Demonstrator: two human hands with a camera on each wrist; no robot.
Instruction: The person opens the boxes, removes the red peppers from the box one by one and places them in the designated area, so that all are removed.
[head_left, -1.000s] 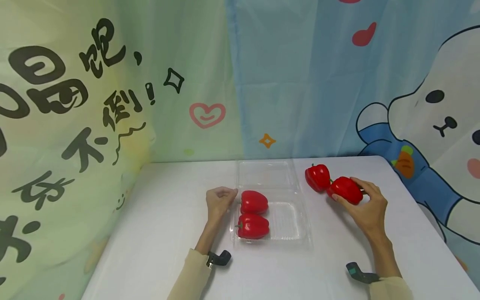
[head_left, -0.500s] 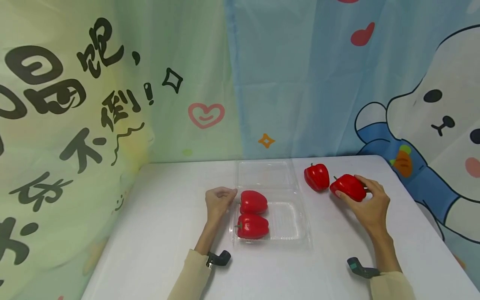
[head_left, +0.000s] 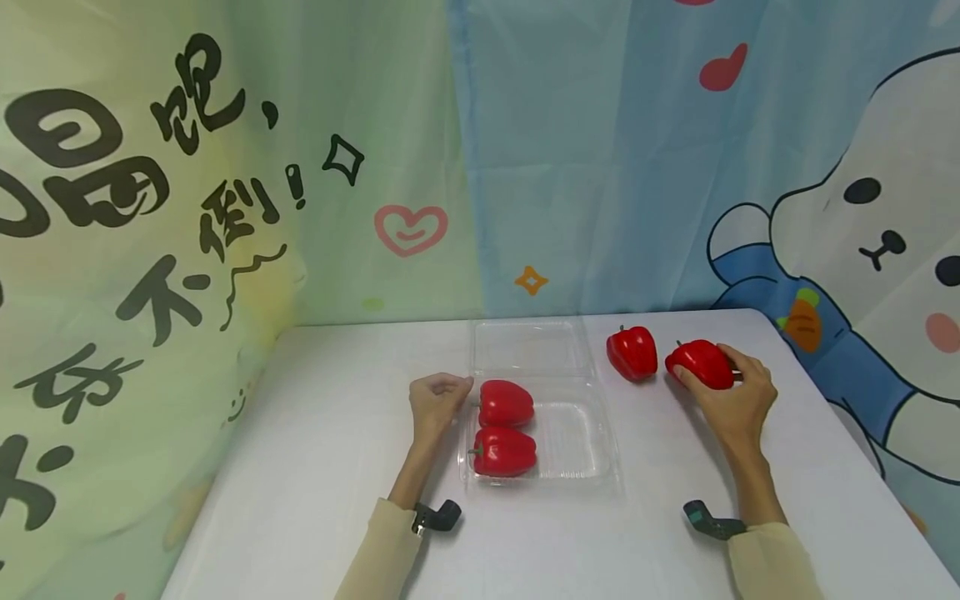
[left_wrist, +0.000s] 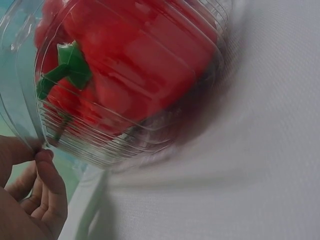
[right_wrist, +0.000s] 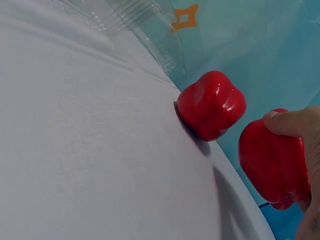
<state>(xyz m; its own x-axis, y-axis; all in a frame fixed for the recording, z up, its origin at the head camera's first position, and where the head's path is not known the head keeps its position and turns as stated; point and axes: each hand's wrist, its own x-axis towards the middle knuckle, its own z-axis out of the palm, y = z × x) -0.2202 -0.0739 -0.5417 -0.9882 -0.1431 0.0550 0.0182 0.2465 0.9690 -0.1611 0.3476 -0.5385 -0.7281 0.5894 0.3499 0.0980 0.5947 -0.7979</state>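
My left hand (head_left: 437, 407) pinches the left rim of a clear plastic container (head_left: 576, 442) between thumb and forefinger; the left wrist view shows this grip close up. Two red bell peppers lie in the container's left half, one red bell pepper (head_left: 506, 403) behind the other red bell pepper (head_left: 504, 452), stems to the left. At the right, my right hand (head_left: 738, 400) grips a red bell pepper (right_wrist: 275, 162) between thumb and fingers, with a shadow below it on the cloth. Another red bell pepper (head_left: 632, 353) sits on the table just left of it, apart.
The container's transparent lid (head_left: 531, 348) lies folded back towards the table's far edge. White cloth covers the table (head_left: 315, 467). A printed curtain (head_left: 555, 167) hangs directly behind the far edge and along the left side.
My right hand has moved its bell pepper slightly right and away from me, opening a gap to the neighbouring pepper. The left hand stays at the container's rim.
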